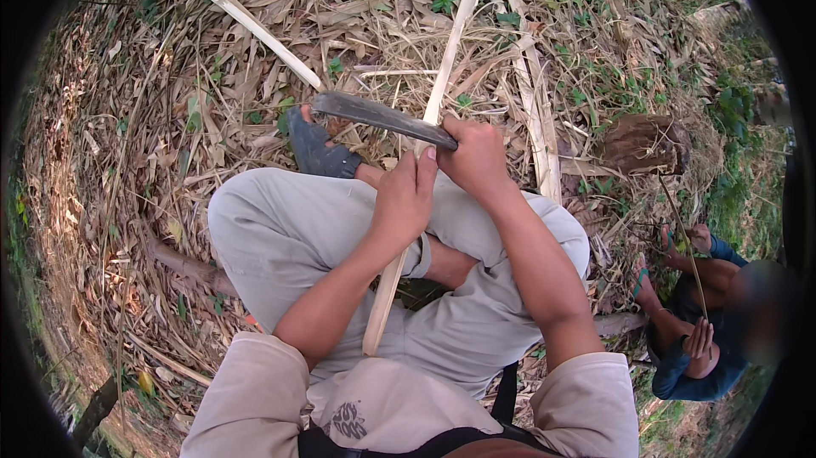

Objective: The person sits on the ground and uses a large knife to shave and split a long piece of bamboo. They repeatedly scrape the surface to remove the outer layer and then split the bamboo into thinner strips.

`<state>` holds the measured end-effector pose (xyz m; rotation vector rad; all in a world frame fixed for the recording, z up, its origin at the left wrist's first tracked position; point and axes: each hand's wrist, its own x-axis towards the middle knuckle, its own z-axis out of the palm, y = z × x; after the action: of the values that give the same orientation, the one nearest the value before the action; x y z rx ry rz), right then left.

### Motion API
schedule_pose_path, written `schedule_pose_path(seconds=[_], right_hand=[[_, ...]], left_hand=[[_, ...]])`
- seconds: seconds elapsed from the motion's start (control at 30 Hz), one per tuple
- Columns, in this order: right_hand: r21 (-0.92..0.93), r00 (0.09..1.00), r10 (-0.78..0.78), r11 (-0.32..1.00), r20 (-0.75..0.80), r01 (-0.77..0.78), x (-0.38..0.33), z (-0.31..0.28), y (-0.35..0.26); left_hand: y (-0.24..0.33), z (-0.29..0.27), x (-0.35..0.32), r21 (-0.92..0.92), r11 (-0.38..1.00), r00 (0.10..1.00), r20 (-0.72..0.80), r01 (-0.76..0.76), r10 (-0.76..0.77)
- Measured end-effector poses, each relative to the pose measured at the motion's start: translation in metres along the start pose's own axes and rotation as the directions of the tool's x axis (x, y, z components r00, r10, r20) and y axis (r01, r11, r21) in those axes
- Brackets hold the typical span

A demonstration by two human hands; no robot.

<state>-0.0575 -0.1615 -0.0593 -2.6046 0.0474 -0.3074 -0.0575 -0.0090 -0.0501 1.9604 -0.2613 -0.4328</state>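
A long pale split-bamboo strip [452, 48] runs from my lap up across the leaf litter. My left hand [405, 192] is closed round it, thumb on top, above my crossed legs. In my right hand [474, 155], just to the right of the left, is a machete [374, 112] with a broad, dark, slightly curved blade. Its handle is hidden in my fist. The blade points left and lies across the strip just beyond my left hand. The strip's lower end [375, 335] rests against my shirt. My two hands are close together, nearly touching.
Another pale strip [255, 26] lies at the far left, and several split pieces [534, 105] lie to the right. A cut log [643, 144] stands beyond them. At the right edge another person [710, 313] sits holding a thin stick. My sandalled foot [319, 148] is near the blade.
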Motion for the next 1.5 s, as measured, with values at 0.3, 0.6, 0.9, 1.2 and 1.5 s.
schedule_pose_path(seconds=[0.3, 0.6, 0.9, 1.2, 1.5], right_hand=[[0.002, 1.0, -0.019, 1.0, -0.019, 0.019, -0.005, 0.007, 0.006], [-0.164, 0.997, 0.064, 0.984, -0.034, -0.069, 0.007, 0.002, 0.012], [-0.196, 0.997, 0.0, 0.981, -0.075, -0.014, 0.007, 0.009, 0.017], [-0.243, 0.985, -0.047, 0.97, -0.167, 0.005, 0.007, 0.017, 0.039], [-0.187, 0.987, 0.099, 0.975, -0.123, -0.121, 0.019, -0.006, 0.04]], left_hand=[[-0.007, 0.001, -0.003, 0.066, 0.994, 0.996, -0.026, -0.086, 0.088], [0.002, -0.004, 0.002, -0.052, 0.993, 0.993, 0.047, 0.108, -0.105], [0.007, -0.003, -0.002, -0.117, 0.977, 0.983, 0.071, 0.179, -0.172], [0.013, -0.002, 0.003, -0.215, 0.92, 0.938, 0.193, 0.328, -0.289], [-0.007, -0.009, -0.001, -0.327, 0.892, 0.943, 0.222, 0.312, -0.248]])
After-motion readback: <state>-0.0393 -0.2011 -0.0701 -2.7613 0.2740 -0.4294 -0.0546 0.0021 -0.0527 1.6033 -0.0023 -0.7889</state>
